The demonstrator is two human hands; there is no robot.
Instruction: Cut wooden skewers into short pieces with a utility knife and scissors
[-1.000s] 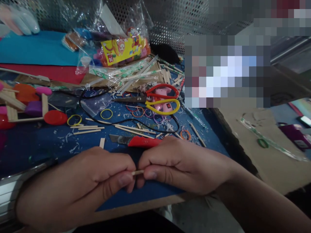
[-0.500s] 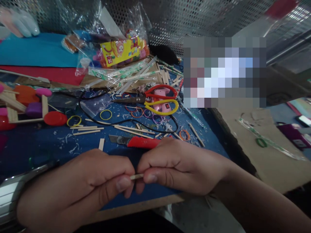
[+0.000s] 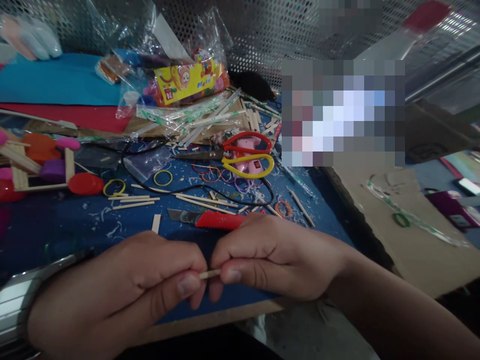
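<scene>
Between my two hands runs a thin wooden stick [image 3: 210, 274], with only its short middle part showing. My left hand [image 3: 153, 277] pinches one end between thumb and curled fingers. The other end is gripped the same way by my right hand [image 3: 270, 257]. Just behind the right hand lies a box cutter [image 3: 217, 220] with a red handle, its blade pointing left. A flat piece of wood [image 3: 156, 223] pokes out behind the left hand. Several loose sticks [image 3: 135, 201] lie farther back on the blue table [image 3: 131, 225].
Scissors [image 3: 243, 155] with red and yellow handles lie mid-table beside a black cord [image 3: 202, 187] and rubber bands [image 3: 163, 177]. At left stands a stick model with red caps [image 3: 85, 183]. Clear packaging with a yellow label [image 3: 185, 82] sits behind. Cardboard [image 3: 367, 210] lies at right.
The view has shifted very slightly. Both hands keep the same grip on the stick, and nothing else has visibly moved.
</scene>
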